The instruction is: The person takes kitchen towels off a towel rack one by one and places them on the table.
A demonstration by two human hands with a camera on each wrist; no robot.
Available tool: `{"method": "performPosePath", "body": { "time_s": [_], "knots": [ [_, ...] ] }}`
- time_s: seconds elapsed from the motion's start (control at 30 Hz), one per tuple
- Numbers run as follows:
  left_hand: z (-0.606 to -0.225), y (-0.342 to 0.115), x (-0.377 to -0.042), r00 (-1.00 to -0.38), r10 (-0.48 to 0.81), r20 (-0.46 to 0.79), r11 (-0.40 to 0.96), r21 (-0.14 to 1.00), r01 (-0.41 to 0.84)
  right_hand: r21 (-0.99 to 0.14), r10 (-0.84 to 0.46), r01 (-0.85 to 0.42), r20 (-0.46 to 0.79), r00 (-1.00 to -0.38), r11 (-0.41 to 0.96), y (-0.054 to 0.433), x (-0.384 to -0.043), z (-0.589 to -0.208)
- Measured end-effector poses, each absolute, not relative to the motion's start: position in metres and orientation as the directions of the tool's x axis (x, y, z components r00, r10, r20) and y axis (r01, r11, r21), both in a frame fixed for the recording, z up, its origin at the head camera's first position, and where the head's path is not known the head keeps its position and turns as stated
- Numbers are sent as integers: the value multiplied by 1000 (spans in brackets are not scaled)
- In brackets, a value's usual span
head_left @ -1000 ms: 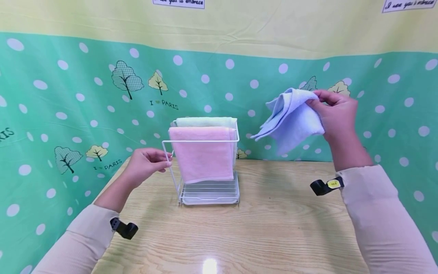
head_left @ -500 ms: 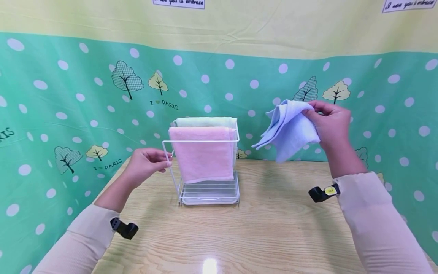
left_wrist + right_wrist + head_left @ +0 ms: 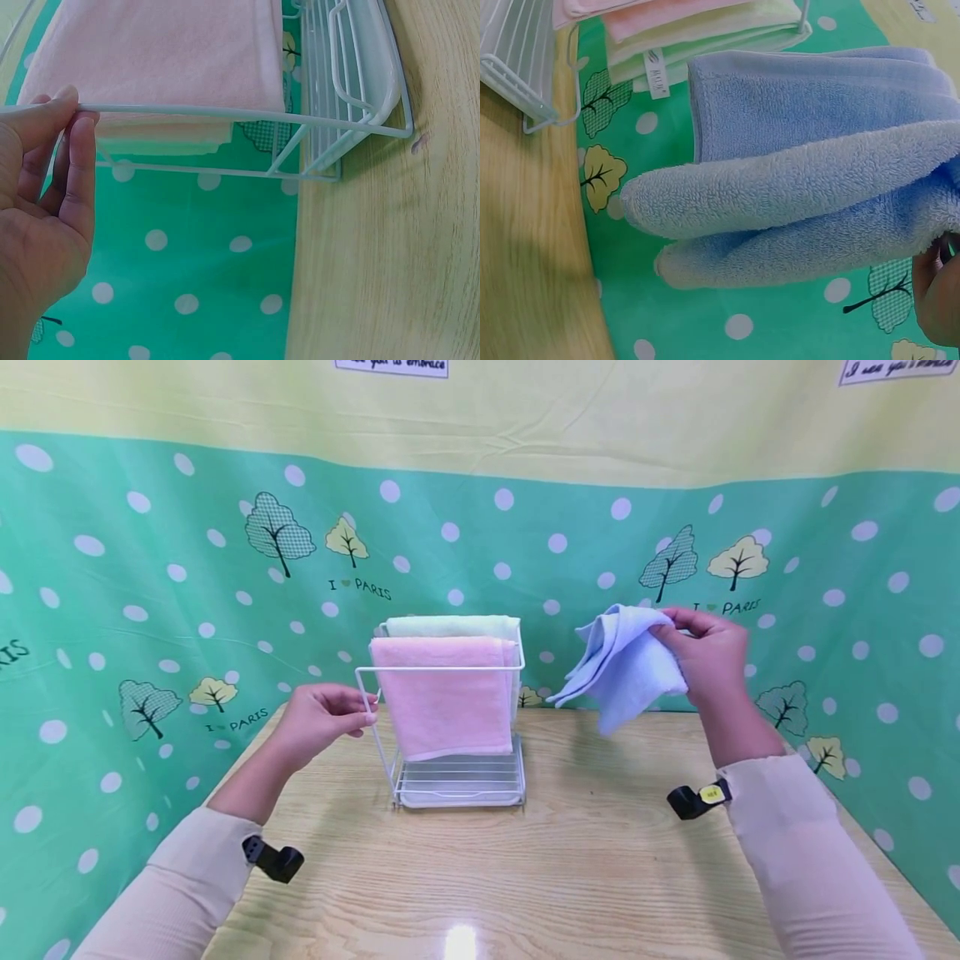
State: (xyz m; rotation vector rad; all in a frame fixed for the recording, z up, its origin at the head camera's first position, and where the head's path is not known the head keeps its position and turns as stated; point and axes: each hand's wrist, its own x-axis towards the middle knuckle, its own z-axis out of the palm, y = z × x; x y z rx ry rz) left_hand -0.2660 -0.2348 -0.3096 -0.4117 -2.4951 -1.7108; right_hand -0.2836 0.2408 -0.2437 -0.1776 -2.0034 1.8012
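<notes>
A white wire rack [image 3: 442, 795] stands on the table, with a pink towel [image 3: 450, 702] draped over one bar and a pale green towel [image 3: 450, 626] behind it. My left hand [image 3: 318, 718] pinches the rack's left front upright between thumb and fingers; the left wrist view shows the thumb on the white wire [image 3: 195, 112]. To the right of the rack, above the table, my right hand [image 3: 712, 656] pinches a folded light blue towel [image 3: 630, 660] by its upper corner. In the right wrist view the blue towel [image 3: 795, 180] hangs in loose folds, and most of the hand is hidden.
The wooden table [image 3: 585, 868] runs back to a green and yellow dotted curtain [image 3: 465, 543]. A shallow white tray [image 3: 457, 797] forms the rack's base. Black wrist cameras sit on both sleeves. A white label [image 3: 656, 73] hangs from the green towel.
My right hand has lowered the light blue towel and brought it slightly left, nearer the rack. The left hand, the rack and its towels have stayed in place.
</notes>
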Motion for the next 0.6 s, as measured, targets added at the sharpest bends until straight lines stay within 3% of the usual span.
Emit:
{"method": "performPosePath", "body": {
  "time_s": [0.3, 0.6],
  "knots": [
    [-310, -236, -266, -962, 165, 217, 340, 903, 262, -972, 335, -110, 176, -925, 208, 235, -286, -268],
    [-310, -235, -266, -962, 157, 221, 335, 905, 263, -984, 323, -69, 120, -939, 166, 221, -290, -297]
  ]
}}
